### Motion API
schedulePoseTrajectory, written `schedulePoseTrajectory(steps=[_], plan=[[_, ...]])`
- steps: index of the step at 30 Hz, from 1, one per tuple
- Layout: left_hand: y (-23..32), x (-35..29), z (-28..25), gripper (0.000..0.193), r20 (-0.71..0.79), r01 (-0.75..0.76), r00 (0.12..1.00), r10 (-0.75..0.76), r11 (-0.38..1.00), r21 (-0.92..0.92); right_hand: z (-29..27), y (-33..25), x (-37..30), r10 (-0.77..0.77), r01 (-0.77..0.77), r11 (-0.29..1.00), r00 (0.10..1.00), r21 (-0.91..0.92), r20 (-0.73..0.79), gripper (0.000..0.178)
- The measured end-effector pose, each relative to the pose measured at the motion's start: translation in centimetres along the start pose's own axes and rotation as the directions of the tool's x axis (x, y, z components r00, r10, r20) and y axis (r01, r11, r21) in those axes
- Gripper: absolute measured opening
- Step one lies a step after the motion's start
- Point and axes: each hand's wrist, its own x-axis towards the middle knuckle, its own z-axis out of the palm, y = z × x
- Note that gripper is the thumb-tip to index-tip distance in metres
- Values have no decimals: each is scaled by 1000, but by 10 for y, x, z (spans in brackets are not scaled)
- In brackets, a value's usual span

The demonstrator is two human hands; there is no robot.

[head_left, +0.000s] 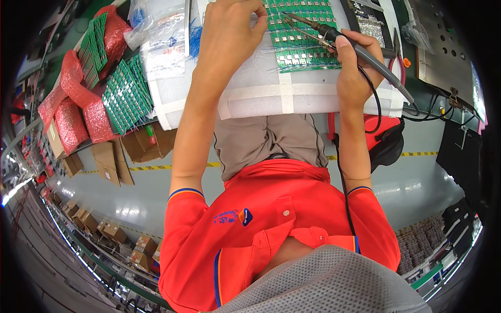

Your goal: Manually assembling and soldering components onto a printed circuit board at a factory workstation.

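Observation:
My right hand grips a soldering iron with a dark grey handle. Its metal tip and a thin guide beside it point up and left over a green circuit board panel, which carries rows of small silver parts. At the panel's left edge is my left hand, thumb and fingers bent together. Whatever its fingertips pinch is too small to make out. Thin wires stick out from the panel's left side. Blue wires lie bunched just left of my left wrist. Both hands are above a white foam pad edged with tape.
Green board panels and red bubble wrap are heaped at the left. Clear plastic bags lie beside the pad. To the right are pliers, a metal plate and black cables. The iron's cord runs past my right forearm.

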Motion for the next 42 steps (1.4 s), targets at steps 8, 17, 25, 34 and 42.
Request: schedulePoseTrajectory(steps=[8,17,25,34,42], plan=[[-4,3,0,6,21,62,998,-60,992,-111,1,-8,-4,-9,10,999,999,30,-47,16],[-3,-2,-9,5,59,63,997,-51,973,-222,-5,-21,-26,69,-57,981,996,187,-59,17],[-16,3,-15,12,175,-78,980,97,991,-111,-18,-21,-10,25,-26,999,997,19,68,14],[-20,5,-16,11,160,-138,975,157,983,-121,-9,-5,3,56,-55,998,995,-23,85,15],[-19,6,-18,10,210,-91,971,115,989,-119,-2,-9,5,70,-60,994,992,-89,106,16]])
